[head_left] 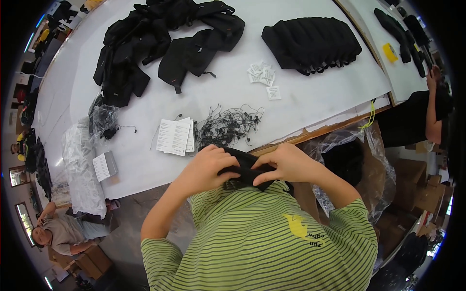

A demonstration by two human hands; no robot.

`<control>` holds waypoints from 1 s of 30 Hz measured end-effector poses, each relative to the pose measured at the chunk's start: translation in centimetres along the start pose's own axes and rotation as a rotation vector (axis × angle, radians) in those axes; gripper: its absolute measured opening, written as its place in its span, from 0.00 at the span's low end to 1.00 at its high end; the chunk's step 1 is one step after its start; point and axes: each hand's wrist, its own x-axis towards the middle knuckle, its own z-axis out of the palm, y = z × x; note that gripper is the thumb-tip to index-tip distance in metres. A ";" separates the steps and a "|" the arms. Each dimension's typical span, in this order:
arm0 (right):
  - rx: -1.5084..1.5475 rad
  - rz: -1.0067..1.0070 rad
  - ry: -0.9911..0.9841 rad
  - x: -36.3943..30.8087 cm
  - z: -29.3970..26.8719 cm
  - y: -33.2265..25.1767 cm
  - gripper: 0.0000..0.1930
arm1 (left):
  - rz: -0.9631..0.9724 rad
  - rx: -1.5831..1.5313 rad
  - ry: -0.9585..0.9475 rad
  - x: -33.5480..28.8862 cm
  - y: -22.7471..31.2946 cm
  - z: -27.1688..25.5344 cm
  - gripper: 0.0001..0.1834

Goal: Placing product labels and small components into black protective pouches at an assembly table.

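Note:
Close to my body at the table's front edge, I hold a black fabric pouch (248, 160) by its rim. My left hand (209, 166) pinches the left side of the rim, thumb across the cloth. On the opposite side my right hand (286, 164) grips the rim between thumb and fingers. The cloth gapes a little between both hands; its inside and lower part are hidden. Just beyond my left hand lie a tangle of black tag strings (227, 127) and a stack of white printed cards (174, 137).
Black pouches (194, 51) lie heaped at the far left; a neat row of them (313, 43) stands far right. White sachets (262, 72) sit between. Clear plastic bags (80, 165) and another card stack (105, 166) are left. A plastic-lined carton (374, 169) stands right. Other people are at both sides.

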 end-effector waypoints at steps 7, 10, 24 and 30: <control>-0.076 -0.038 0.161 -1.0 2.1 2.7 0.19 | -0.052 -0.233 0.119 14.0 -5.4 0.0 0.11; -0.122 -0.064 0.121 -0.8 1.7 1.4 0.18 | 0.082 0.176 0.598 20.0 -12.0 3.4 0.10; -0.340 -0.003 0.332 -2.0 -2.6 1.6 0.11 | -0.108 -0.180 0.633 16.6 -11.3 -1.3 0.05; -0.415 -0.113 0.452 0.0 -2.4 1.3 0.10 | -0.008 -0.441 0.710 12.5 -8.2 -4.0 0.11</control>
